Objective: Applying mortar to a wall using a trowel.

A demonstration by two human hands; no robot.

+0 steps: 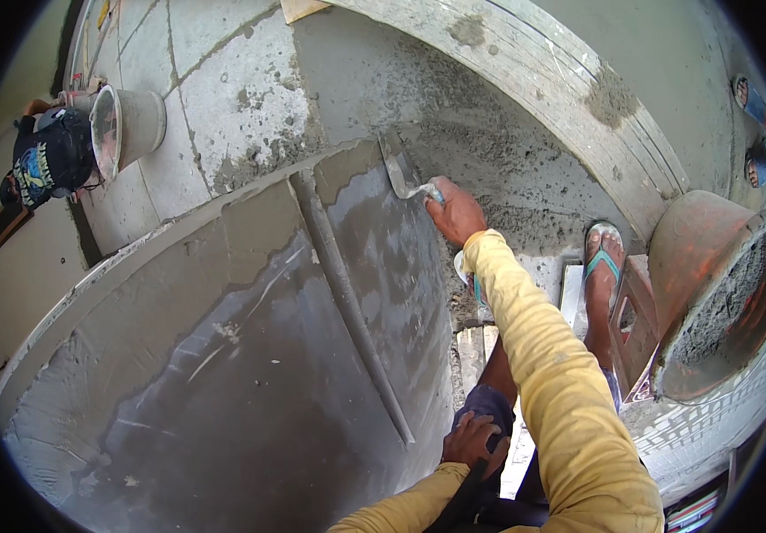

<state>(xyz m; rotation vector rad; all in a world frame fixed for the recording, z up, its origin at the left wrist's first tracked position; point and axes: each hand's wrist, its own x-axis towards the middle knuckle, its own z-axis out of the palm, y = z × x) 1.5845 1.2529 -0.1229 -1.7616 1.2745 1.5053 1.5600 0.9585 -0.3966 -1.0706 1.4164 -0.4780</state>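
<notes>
Yellow sleeves come up from the lower edge of the head view, and the left hand (472, 440) lies closest, resting flat on the person's own knee with fingers loosely curled around nothing. It is well apart from the trowel.

Taking that trowel (400, 169) as the landmark: the right hand (456, 213) sits just below and to the right of it, its grip closed firmly round the handle, arm stretched far forward. The blade runs up and to the left from the grip, its long axis slanting toward the top left, and its flat face lies against the wet grey plaster of the wall (250, 355) at the upper edge of the smoothed patch. Rough, sandy mortar spreads to the right of the blade; the smooth, darker coat spreads below and to the left. A straight raised ridge (352, 311) drops from just left of the blade toward the lower middle.

Far right of the trowel stands a pan of mortar (720, 302); between them, a sandalled foot (603, 266). Far left, a grey bucket (130, 124) and another person (50, 155).
</notes>
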